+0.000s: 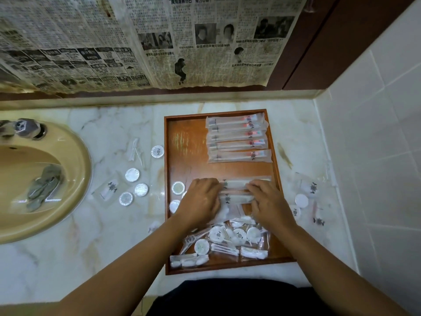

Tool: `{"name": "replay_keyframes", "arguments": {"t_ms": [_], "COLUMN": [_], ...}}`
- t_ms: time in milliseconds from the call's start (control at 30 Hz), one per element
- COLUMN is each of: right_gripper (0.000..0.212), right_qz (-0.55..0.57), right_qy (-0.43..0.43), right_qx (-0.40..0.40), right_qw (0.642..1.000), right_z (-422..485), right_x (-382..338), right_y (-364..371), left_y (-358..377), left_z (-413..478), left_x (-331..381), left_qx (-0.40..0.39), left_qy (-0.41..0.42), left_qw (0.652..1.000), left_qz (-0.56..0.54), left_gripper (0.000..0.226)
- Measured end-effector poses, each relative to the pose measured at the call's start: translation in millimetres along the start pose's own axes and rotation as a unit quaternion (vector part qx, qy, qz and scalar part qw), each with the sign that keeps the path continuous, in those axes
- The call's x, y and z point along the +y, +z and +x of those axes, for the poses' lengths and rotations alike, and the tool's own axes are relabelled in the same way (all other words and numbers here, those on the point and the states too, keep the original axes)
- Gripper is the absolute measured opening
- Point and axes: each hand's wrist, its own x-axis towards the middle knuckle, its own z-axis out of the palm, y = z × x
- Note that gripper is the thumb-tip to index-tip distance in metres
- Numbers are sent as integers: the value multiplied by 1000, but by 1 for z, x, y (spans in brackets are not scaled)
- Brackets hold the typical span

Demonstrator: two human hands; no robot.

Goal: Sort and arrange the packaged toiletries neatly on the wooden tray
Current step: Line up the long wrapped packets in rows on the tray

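Mid wooden tray [189, 142] (toothbrush row [237, 144] beyond), left hand [200, 199] and right hand [271, 201] each gripping an end of long packets [234, 184].

Both bare forearms are stretched forward from the lower corners and angled inward, so that the hands are brought near each other. The left hand [200, 199] is held palm down, knuckles raised, its fingers curled against the left ends of the long packets [237, 184]. The right hand [268, 201] is likewise turned palm down, its bent fingers set on the right ends.
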Motion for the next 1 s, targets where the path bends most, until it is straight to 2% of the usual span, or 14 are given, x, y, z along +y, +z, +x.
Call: {"name": "replay_keyframes", "arguments": {"t_ms": [67, 167, 400, 467, 533, 633, 700, 833, 900, 1000], "right_gripper": [45, 48, 44, 41, 39, 33, 23, 24, 24, 22], "right_qz": [-5, -28, -58, -48, -31, -24, -36, -41, -22, 13], "right_qy": [29, 44, 37, 31, 34, 28, 4, -5, 18, 41], "right_qx": [-30, -26, -14, -20, -8, 25, 31, 5, 6, 8], "right_qw": [999, 998, 998, 998, 999, 999, 999, 999, 1000, 999], "right_z": [-11, -15, 16, 23, 21, 3, -12, -26, -23, -11], "right_x": [-5, -10, -10, -11, -9, -5, -6, -3, 0, -6], "right_y": [7, 11, 1, -4, -8, -12, -9, 0, 2, -4], "left_y": [4, 4, 3, 3, 0, -3, -2, -1, 2, 5], "left_z": [-6, -3, 15, 19, 20, 7, -3, -20, -28, -35], "left_x": [4, 4, 4, 2, 3, 10, 14, 13, 10, 8], "left_qx": [-48, -92, -158, -152, -123, -9, 35, 23, 3, -22], "left_qy": [-12, -21, -64, -77, -86, -84, -86, -166, -194, -189], "left_qw": [998, 992, 981, 982, 987, 995, 993, 983, 980, 981], "left_qz": [30, 84, 96, 78, 59, 51, 74, 79, 55, 44], "left_gripper": [42, 48, 70, 72, 64, 30, 13, 17, 30, 51]}}
